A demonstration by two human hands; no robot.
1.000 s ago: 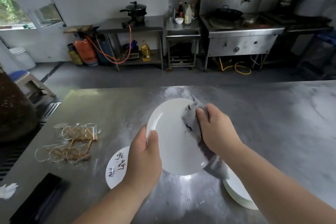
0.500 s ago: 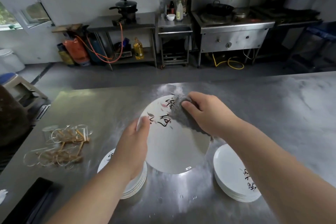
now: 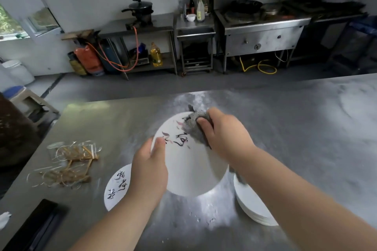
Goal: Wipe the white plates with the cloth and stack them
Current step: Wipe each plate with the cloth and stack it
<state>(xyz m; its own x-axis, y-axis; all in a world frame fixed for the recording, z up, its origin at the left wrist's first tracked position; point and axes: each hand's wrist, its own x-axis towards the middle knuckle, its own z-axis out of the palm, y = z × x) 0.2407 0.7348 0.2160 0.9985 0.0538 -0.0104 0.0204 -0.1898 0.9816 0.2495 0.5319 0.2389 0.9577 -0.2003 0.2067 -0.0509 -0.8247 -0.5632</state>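
Observation:
My left hand (image 3: 150, 166) grips the left rim of a white plate (image 3: 191, 171) with black calligraphy, held tilted above the steel table (image 3: 295, 128). My right hand (image 3: 223, 131) holds a grey cloth (image 3: 194, 126) and presses it against the plate's far upper part. One stack of white plates (image 3: 116, 187), printed with the same calligraphy, lies on the table under my left wrist. A second stack of white plates (image 3: 252, 204) sits on the right, partly hidden by my right forearm.
A tangle of glass cups and wooden sticks (image 3: 69, 163) lies on the table's left. A black flat object (image 3: 34, 228) lies at the near left corner. Beyond the table's far edge are the floor, a stove (image 3: 263, 28) and metal shelving (image 3: 140, 47).
The plate was turned so its calligraphy side faces me. My right hand moved the cloth up to the plate's far edge. The view shifted slightly.

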